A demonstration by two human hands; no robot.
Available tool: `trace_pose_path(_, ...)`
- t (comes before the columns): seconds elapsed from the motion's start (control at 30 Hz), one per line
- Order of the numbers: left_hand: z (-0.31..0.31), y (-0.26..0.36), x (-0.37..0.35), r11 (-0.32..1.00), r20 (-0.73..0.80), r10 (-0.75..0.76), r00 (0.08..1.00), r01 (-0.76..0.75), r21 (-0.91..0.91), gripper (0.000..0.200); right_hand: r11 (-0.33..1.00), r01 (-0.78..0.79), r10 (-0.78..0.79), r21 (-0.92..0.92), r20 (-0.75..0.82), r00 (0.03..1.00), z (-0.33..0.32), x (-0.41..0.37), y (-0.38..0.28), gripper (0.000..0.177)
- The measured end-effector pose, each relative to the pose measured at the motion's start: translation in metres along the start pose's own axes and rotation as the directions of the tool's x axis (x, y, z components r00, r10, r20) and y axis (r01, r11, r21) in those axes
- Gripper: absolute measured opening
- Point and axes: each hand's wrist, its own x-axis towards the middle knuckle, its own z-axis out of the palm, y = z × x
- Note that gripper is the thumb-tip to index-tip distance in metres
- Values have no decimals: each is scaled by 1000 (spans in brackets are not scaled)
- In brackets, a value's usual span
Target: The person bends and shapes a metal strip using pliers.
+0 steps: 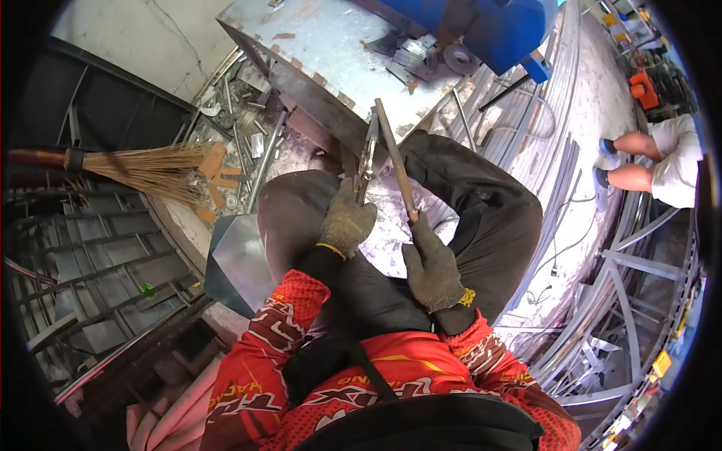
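Note:
My left hand (pixel 350 225), in a grey knitted work glove, is closed around a slim, shiny metal tool that looks like locking pliers (pixel 368 156), which points away from me. My right hand (pixel 434 270), gloved the same way, grips the near end of a long brownish metal rod (pixel 395 158). The rod slants up and to the left, its far end close beside the tip of the pliers. Both hands are between my bent knees, in front of the steel table (pixel 331 45). Part of each tool's grip is hidden inside the gloves.
A straw broom (pixel 143 169) lies at left beside metal scraps (pixel 252 143). Small metal pieces (pixel 410 60) and a blue machine (pixel 489 26) are on the table. Long metal bars (pixel 553 173) run along the right floor, where another person's legs (pixel 632 161) show.

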Motion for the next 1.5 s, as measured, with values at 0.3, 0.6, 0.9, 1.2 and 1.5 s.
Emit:
trace_pose_path(0.3,-10,16,-4,995,-92,-23,996,31,96,53,995,58,-62,-81,-39,997,-3,15,0,64)
trace_pose_path(0.6,2,-11,7,994,-140,77,987,-64,94,47,1000,-6,5,12,20,1000,7,48,-14,60)
trace_pose_path(0.9,2,-5,10,995,-203,54,978,-35,94,51,990,41,-48,-133,-54,997,17,36,6,60)
trace_pose_path(1.2,2,-21,12,987,-213,155,965,-140,81,50,997,-54,53,46,18,998,13,24,-12,61)
trace_pose_path(1.5,-8,-3,12,995,-192,82,978,-67,80,49,991,106,-114,-85,-94,989,28,23,1,69)
